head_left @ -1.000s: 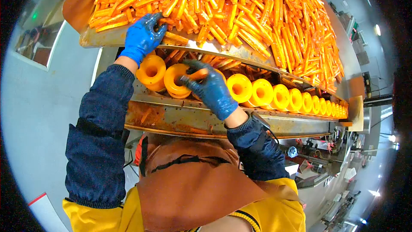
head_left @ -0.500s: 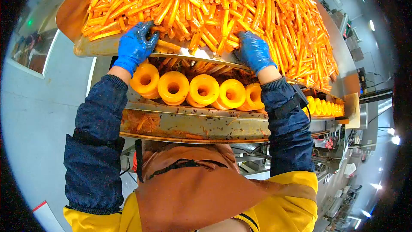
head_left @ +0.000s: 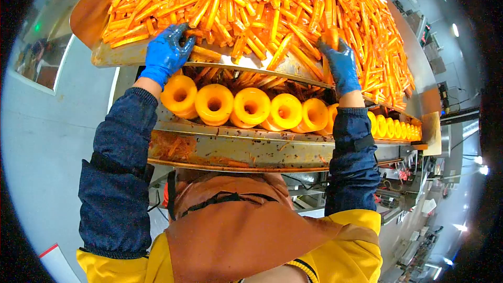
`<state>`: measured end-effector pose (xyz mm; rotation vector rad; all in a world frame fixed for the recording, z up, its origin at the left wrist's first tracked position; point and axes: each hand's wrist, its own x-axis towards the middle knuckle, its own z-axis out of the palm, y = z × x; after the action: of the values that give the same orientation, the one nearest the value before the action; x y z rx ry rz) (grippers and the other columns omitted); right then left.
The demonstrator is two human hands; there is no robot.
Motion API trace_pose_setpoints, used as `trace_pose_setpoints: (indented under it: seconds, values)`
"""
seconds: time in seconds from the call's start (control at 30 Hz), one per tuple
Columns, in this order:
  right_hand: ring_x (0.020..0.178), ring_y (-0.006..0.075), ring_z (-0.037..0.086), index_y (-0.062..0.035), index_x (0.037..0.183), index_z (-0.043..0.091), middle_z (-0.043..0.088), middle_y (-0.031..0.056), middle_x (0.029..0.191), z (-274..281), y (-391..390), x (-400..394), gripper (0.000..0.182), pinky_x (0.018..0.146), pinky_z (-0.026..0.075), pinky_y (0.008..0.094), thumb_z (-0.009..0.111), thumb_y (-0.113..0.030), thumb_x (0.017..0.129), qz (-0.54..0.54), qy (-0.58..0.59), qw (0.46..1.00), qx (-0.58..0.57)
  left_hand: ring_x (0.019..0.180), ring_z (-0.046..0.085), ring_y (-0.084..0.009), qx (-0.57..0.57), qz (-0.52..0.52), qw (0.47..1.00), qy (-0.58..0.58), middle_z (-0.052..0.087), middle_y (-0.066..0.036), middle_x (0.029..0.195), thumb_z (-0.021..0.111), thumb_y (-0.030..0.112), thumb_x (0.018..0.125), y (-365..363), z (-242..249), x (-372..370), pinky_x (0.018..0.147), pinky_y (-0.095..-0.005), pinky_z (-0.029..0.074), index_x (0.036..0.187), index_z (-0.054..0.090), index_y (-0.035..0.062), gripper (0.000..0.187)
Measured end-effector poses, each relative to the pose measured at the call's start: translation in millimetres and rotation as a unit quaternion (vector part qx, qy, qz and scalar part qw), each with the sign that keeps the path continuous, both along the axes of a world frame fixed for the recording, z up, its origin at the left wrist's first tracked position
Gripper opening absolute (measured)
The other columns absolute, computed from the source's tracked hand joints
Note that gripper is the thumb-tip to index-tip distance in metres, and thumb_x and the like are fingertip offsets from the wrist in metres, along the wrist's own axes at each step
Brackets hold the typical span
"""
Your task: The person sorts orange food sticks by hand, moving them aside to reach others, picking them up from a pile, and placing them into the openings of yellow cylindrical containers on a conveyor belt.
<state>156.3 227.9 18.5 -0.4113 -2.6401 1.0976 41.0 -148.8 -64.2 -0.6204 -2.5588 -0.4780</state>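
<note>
A big heap of glossy orange food sticks [head_left: 251, 10] lies on a metal tray [head_left: 118, 56] at the top of the view. My left hand [head_left: 166, 55], in a wet blue glove, is at the near left edge of the heap. Its thumb and forefinger are apart, close to a short stick lying on the tray rim. Further right, my right hand [head_left: 341, 68], also blue-gloved, is bent round an orange stick [head_left: 331, 37] that shows between thumb and fingers. Part of its grip is hidden.
Below the tray edge runs a row of yellow funnel-shaped rings [head_left: 251, 107], with more sticks behind them. A metal ledge [head_left: 251, 149] with orange scraps and dark specks lies in front. A brown apron [head_left: 246, 241] covers my front. Equipment stands at the right.
My right hand has moved to the right along the tray edge and now has a stick in its fingers. A few sticks shifted there. My left hand has barely moved.
</note>
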Motion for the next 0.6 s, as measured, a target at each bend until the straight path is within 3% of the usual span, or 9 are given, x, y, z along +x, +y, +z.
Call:
trace_pose_setpoints:
  seconds: [0.07, 0.1, 0.13, 0.2, 0.27, 0.33, 0.47, 0.53, 0.6]
  values:
    - [0.083, 0.0187, 0.066, 0.0022, 0.106, 0.066, 0.069, 0.0087, 0.095, 2, -6, 6, 0.035, 0.077, 0.05, 0.0292, 0.07, -0.023, 0.082, -0.06, 0.139, 0.975, -0.163, 0.11, 0.058, -0.0329, 0.001, 0.004, 1.0, 0.004, 0.063, -0.017, 0.116, 0.059, 0.038, 0.087, -1, -1, -1, 0.095, -0.0411, 0.046, 0.12, 0.061, 0.0092, 0.044]
    - [0.089, 0.0158, 0.065, -0.0011, 0.109, 0.065, 0.068, 0.0059, 0.1, 10, -20, 20, 0.029, 0.08, 0.05, 0.0283, 0.065, -0.018, 0.086, -0.013, 0.164, 0.951, -0.262, 0.109, 0.058, -0.0331, -0.004, 0.005, 1.0, 0.014, 0.063, -0.017, 0.115, 0.059, 0.038, 0.087, -1, -2, -1, 0.095, -0.0411, 0.046, 0.119, 0.061, 0.009, 0.043]
    - [0.089, 0.0158, 0.065, -0.0011, 0.109, 0.065, 0.068, 0.0059, 0.1, 6, -32, 32, 0.029, 0.08, 0.05, 0.0283, 0.065, -0.018, 0.086, -0.014, 0.162, 0.951, -0.263, 0.107, 0.059, -0.0332, -0.009, 0.005, 1.0, 0.025, 0.063, -0.017, 0.114, 0.059, 0.037, 0.087, -1, -2, 0, 0.094, -0.041, 0.047, 0.119, 0.061, 0.0088, 0.043]
    - [0.096, 0.0167, 0.063, -0.0011, 0.117, 0.06, 0.066, 0.0069, 0.106, -1, -60, 51, 0.033, 0.085, 0.049, 0.03, 0.064, -0.014, 0.087, 0.038, 0.177, 0.823, -0.538, 0.106, 0.06, -0.0332, -0.002, 0.005, 1.0, 0.023, 0.063, -0.017, 0.114, 0.059, 0.037, 0.087, 0, -2, 1, 0.093, -0.041, 0.047, 0.119, 0.061, 0.009, 0.042]
    - [0.101, 0.0181, 0.061, -0.0006, 0.122, 0.056, 0.065, 0.0079, 0.109, -40, -79, 60, 0.038, 0.09, 0.048, 0.0317, 0.062, -0.011, 0.086, 0.007, 0.158, 0.768, -0.621, 0.105, 0.06, -0.0332, 0.005, 0.006, 1.0, 0.021, 0.063, -0.017, 0.113, 0.059, 0.036, 0.087, 1, -1, 1, 0.092, -0.041, 0.048, 0.118, 0.061, 0.0091, 0.041]
    - [0.098, 0.0204, 0.061, 0.0, 0.12, 0.056, 0.064, 0.0095, 0.105, -52, -116, 72, 0.036, 0.09, 0.047, 0.0333, 0.061, -0.011, 0.086, 0.027, 0.14, 0.748, -0.649, 0.103, 0.061, -0.0332, 0.018, -0.005, 1.0, 0.011, 0.064, -0.017, 0.113, 0.059, 0.036, 0.087, 0, -1, 1, 0.091, -0.0411, 0.048, 0.118, 0.062, 0.0096, 0.041]
    - [0.105, 0.0252, 0.059, 0.0021, 0.12, 0.055, 0.063, 0.013, 0.111, -71, -130, 83, 0.035, 0.096, 0.045, 0.0367, 0.058, -0.006, 0.086, 0.06, 0.121, 0.762, -0.633, 0.111, 0.057, -0.0349, 0.018, 0.007, 0.999, -0.037, 0.062, -0.019, 0.117, 0.061, 0.04, 0.086, 0, 3, 1, 0.097, -0.0427, 0.044, 0.119, 0.06, 0.006, 0.047]
    - [0.109, 0.0265, 0.058, 0.003, 0.125, 0.051, 0.061, 0.0141, 0.115, -71, -127, 86, 0.039, 0.1, 0.043, 0.0375, 0.056, -0.006, 0.087, 0.074, 0.132, 0.715, -0.683, 0.112, 0.056, -0.0346, 0.004, 0.009, 1.0, -0.022, 0.061, -0.019, 0.118, 0.061, 0.04, 0.086, 0, 0, 0, 0.097, -0.0424, 0.044, 0.12, 0.059, 0.0063, 0.048]
    - [0.116, 0.028, 0.055, 0.003, 0.133, 0.044, 0.058, 0.0158, 0.122, -67, -122, 87, 0.048, 0.105, 0.039, 0.0392, 0.056, -0.008, 0.088, 0.097, 0.106, 0.728, -0.671, 0.113, 0.056, -0.0343, -0.001, 0.009, 1.0, -0.024, 0.06, -0.019, 0.12, 0.061, 0.041, 0.086, -1, -1, -2, 0.099, -0.0422, 0.043, 0.122, 0.059, 0.0068, 0.049]
